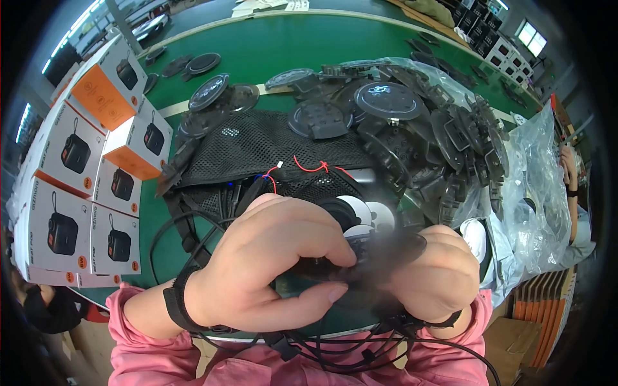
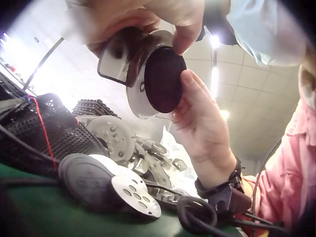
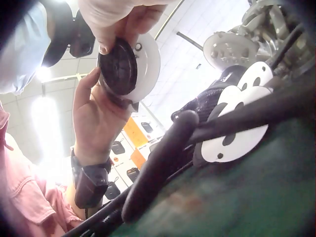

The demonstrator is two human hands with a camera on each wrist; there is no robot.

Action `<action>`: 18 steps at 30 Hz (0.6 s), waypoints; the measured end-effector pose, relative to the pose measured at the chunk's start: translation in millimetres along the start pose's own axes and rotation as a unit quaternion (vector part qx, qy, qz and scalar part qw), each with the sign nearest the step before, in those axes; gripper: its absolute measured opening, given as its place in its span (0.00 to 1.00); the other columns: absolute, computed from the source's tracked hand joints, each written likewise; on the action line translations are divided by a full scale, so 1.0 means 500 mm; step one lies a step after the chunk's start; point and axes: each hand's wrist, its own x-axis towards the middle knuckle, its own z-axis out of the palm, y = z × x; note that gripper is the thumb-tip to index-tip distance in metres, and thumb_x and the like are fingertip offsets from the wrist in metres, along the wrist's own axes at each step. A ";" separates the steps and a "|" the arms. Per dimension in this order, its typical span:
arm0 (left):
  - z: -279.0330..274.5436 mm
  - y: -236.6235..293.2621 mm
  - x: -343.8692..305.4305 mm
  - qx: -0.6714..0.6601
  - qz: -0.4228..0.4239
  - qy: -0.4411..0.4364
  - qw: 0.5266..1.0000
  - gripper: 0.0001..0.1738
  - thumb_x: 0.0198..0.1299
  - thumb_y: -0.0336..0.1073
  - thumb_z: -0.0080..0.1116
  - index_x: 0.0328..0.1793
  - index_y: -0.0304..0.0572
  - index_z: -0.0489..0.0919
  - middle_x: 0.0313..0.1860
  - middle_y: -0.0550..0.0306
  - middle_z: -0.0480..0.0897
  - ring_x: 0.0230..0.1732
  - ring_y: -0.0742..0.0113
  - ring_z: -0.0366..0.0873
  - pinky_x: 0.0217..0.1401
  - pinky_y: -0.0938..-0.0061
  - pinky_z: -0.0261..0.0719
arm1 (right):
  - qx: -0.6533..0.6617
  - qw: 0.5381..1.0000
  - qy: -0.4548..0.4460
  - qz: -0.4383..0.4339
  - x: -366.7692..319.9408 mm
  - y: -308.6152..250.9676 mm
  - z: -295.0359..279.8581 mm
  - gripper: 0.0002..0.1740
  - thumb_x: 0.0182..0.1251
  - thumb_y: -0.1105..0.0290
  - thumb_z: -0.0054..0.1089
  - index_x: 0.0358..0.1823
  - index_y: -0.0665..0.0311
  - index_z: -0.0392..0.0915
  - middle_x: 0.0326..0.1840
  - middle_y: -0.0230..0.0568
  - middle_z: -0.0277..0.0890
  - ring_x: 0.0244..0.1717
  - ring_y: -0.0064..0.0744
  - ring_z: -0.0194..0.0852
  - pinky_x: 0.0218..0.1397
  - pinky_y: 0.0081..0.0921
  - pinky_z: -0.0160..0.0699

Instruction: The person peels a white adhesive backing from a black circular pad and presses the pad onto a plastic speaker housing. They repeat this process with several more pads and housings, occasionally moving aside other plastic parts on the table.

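I had the left hand gripping the white round plastic plate and the right hand pinching the black round disc against its face, both above the green table. Judged it mid-seating; next move needed even pressure round the disc rim.

The left hand and the right hand meet side by side over the near edge of the surface. They hold a round part between them, with a tangle of cables beneath. Just behind the hands lies a mesh bag; behind it and to its right, a heap of disc mounts reaches to the plastic bags at the right edge. Stacked boxes stand along the left edge, and a few loose discs lie behind them towards the far left corner.
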 end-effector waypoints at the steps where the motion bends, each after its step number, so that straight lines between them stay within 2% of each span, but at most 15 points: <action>1: 0.000 0.000 0.000 0.003 -0.002 -0.001 1.000 0.16 0.38 0.30 0.62 0.36 0.42 0.72 0.32 0.56 0.76 0.31 0.66 0.71 0.36 0.75 0.64 | 0.000 1.000 0.007 0.000 0.000 0.000 0.001 0.16 0.37 0.74 0.69 0.33 0.60 0.79 0.30 0.31 0.77 0.21 0.25 0.72 0.21 0.17 0.63; 18: 0.006 -0.001 -0.002 -0.017 -0.023 -0.003 1.000 0.14 0.39 0.29 0.63 0.34 0.41 0.72 0.30 0.54 0.75 0.29 0.65 0.71 0.31 0.76 0.67 | -0.014 1.000 0.013 0.006 0.002 -0.007 0.005 0.17 0.38 0.75 0.68 0.34 0.60 0.78 0.31 0.30 0.77 0.23 0.24 0.74 0.22 0.17 0.63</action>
